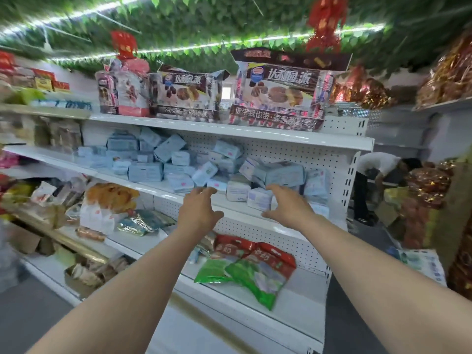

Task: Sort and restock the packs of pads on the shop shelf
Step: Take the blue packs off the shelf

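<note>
On the middle shelf point(163, 190), pale blue and white packs point(145, 171) of pads lie in a loose heap. Some lie flat and some tilt against each other, spread from the shelf's left part to its right end. Toward that right end one big pack point(283, 173) sits on top of smaller ones, blurred.

Both hands reach up to the shelf's front edge with nothing in them. The left hand point(198, 212) has its fingers spread and slightly bent, with the fingertips at the edge below the middle of the heap. The right hand point(290, 204) is likewise spread, palm forward, with the fingertips just under the big pack. Whether they touch it cannot be told.

Behind the heap, the shelf's white pegboard point(293, 149) shows bare at the right. Above the shelf, on the top board, stand dark snack boxes point(278, 94) printed with cakes. One level below the shelf, an orange bag point(112, 195) and a foil bag point(145, 221) lie at the left. Two levels below it, red-and-green bags point(250, 267) lie flat.

Past the shelf's right end a person point(375, 167) in a white top bends forward. High above the shelf, green leaves point(204, 19) and light strips cover the ceiling.
</note>
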